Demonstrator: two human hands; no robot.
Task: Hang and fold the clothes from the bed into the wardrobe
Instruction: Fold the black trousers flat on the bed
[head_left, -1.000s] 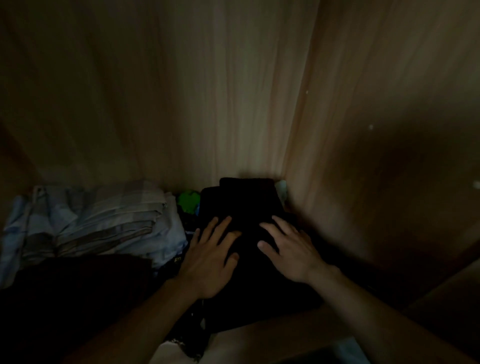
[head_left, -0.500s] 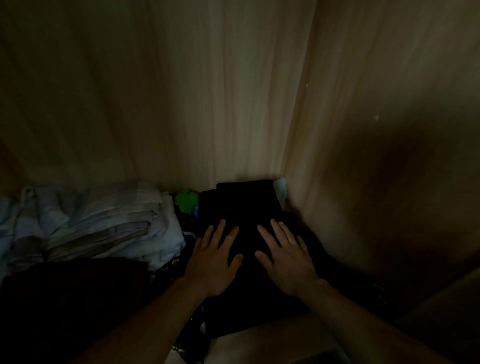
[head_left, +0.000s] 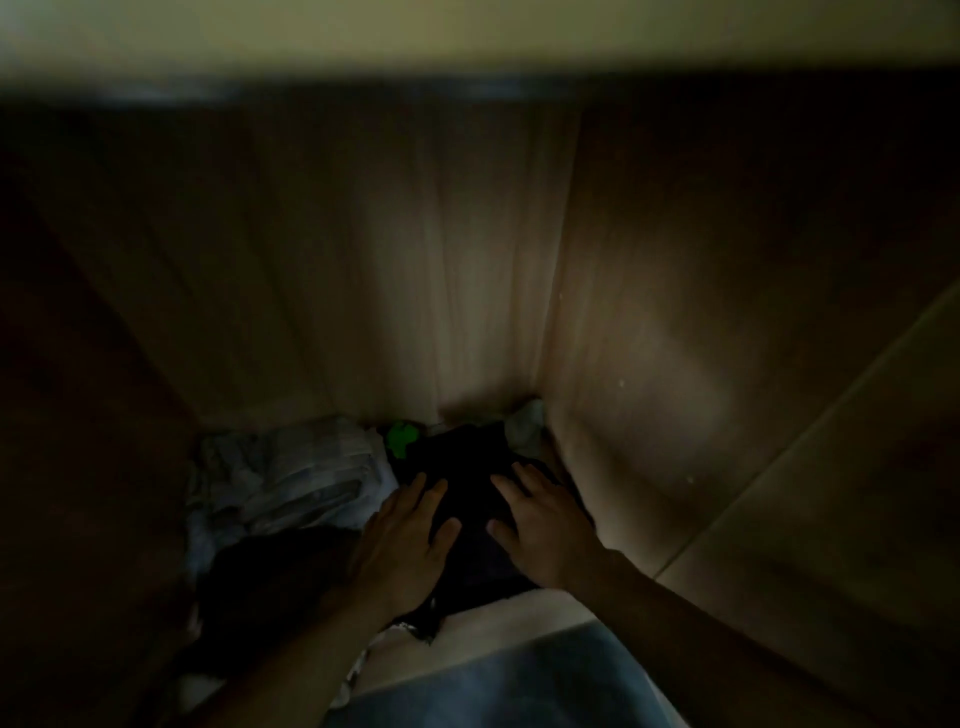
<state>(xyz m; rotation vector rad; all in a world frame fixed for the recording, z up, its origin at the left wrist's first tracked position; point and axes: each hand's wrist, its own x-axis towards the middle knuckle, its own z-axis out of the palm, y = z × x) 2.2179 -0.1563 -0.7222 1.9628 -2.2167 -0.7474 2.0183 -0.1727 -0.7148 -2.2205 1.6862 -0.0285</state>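
Dimly, at the far left of the frame, a dark wooden wall of the wardrobe (head_left: 93, 415) closes off the shelf. Just right of it, at lower left of centre, sits a pale folded stack of clothes (head_left: 291, 478), with a dark brown garment (head_left: 270, 577) lying in front of it. A small green item (head_left: 400, 439) shows behind, near the back panel. At centre, the left hand (head_left: 402, 551) lies flat with fingers spread, gripping nothing, on a black folded garment (head_left: 465, 467) tucked into the shelf's back right corner. The right hand (head_left: 545, 530) rests open on the same garment, palm down, also clasping nothing. A whitish cloth (head_left: 525, 428) peeks out in the corner. Blue fabric (head_left: 519, 680) fills the lower middle.
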